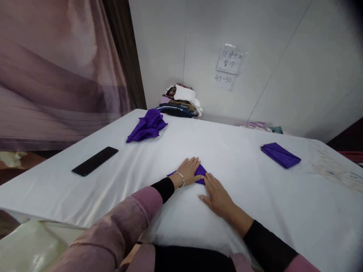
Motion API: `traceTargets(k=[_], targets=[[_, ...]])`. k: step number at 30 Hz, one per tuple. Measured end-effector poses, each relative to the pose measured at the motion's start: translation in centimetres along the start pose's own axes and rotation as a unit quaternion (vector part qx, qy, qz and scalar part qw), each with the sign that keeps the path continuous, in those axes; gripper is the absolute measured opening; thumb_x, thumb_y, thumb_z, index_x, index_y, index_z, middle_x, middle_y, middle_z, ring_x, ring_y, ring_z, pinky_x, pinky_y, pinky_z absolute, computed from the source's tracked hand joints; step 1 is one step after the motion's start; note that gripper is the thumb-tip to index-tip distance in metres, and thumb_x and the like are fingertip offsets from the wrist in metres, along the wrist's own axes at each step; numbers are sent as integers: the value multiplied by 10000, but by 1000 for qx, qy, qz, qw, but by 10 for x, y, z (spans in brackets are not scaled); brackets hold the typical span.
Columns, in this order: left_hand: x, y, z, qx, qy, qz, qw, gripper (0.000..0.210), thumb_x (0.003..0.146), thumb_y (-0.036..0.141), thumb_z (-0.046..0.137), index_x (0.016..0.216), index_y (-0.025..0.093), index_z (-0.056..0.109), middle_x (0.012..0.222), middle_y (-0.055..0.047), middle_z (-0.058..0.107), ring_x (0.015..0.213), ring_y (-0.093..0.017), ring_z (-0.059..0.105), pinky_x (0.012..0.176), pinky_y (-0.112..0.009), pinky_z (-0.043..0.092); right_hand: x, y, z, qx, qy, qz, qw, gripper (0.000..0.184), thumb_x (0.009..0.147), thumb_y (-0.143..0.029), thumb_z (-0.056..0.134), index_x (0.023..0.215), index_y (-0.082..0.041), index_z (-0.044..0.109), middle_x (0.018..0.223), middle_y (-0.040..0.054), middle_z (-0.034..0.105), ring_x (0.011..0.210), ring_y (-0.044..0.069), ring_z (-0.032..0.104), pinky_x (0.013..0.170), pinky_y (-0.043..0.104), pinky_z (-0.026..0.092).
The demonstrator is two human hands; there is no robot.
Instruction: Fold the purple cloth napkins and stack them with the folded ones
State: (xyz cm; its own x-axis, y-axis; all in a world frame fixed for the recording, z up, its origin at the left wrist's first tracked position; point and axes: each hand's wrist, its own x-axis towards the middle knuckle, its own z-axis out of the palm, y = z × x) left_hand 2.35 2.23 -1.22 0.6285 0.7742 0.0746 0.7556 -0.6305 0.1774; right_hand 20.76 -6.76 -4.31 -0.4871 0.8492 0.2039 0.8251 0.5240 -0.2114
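Purple cloth, folded down to a small piece, lies flat on the white-covered tabletop, in front of the person and partly hidden under the left hand. That hand presses down on it palm first; its grip is spread flat, fingers pointing away and thumb out toward the right (a pale bracelet circles the wrist). Just beside it, the right hand meets the cloth's right edge with its fingers, its grip also spread, the thumb held apart and pinching nothing.

Farther back to the left sits a crumpled purple cloth, and nearer, at the left side, a flat black slab. Well apart to the right lies a folded purple packet. At the far edge, a pile of folded fabrics rests near the wall, which bears a handwritten sign and, below it, a note reading 45-50.
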Motion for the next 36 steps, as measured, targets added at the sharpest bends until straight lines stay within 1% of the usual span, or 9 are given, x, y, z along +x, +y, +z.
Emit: traceTargets(k=[2,6,13,17,20,26,32,36], targets=[[4,-7,10,-1,-18,-11,1000,743,846,643,288,1403,150,274,1495,-122,236,1380,-262,157,1094,-477,143,0,0,-1,0,1,-2,1000,696,888,-542,377,1417,-102,277,1468,172,253,1369,281,178,1071,491,274],[3,-15,19,0,-10,-5,1000,746,855,644,241,1413,150,257,1498,-115,229,1383,-251,147,1099,-463,123,-2,0,-5,1,-7,-7,1000,687,890,-535,379,1405,-87,303,1462,170,266,1365,275,196,1073,479,281],[3,-10,12,-11,-24,-12,1000,772,842,664,244,1413,144,261,1497,-112,231,1383,-257,149,1101,-472,115,-22,6,-14,2,-26,-5,1000,677,899,-516,374,1427,-112,247,1472,145,250,1370,251,184,1084,472,265],[3,-8,9,-12,-36,-20,999,771,843,650,267,1415,133,253,1498,-114,223,1383,-262,145,1100,-483,119,-30,6,-19,1,-37,3,999,668,900,-507,379,1421,-105,264,1469,153,251,1366,249,201,1088,467,255],[4,-7,8,-8,-42,-22,999,771,843,645,271,1417,131,246,1504,-113,207,1385,-260,136,1101,-485,114,-32,3,-23,6,-48,12,999,654,900,-491,390,1417,-106,276,1471,155,247,1367,252,196,1089,469,248],[6,-6,8,-5,-52,-29,998,787,839,655,253,1427,132,217,1517,-98,163,1388,-258,112,1102,-492,95,-39,2,-33,28,-69,26,997,661,901,-514,375,1438,-159,224,1483,134,227,1372,241,176,1095,480,222],[7,-6,7,-6,-52,-26,998,791,837,653,260,1426,127,218,1518,-102,159,1389,-258,103,1100,-493,94,-48,4,-40,34,-94,35,994,663,906,-533,345,1439,-159,219,1489,123,208,1378,230,152,1106,465,196],[8,-7,9,-9,-50,-25,998,798,830,658,273,1425,128,223,1518,-107,155,1388,-259,103,1097,-498,92,-54,11,-45,70,-112,42,990,656,905,-533,347,1439,-174,221,1494,105,200,1381,226,136,1115,467,166]])
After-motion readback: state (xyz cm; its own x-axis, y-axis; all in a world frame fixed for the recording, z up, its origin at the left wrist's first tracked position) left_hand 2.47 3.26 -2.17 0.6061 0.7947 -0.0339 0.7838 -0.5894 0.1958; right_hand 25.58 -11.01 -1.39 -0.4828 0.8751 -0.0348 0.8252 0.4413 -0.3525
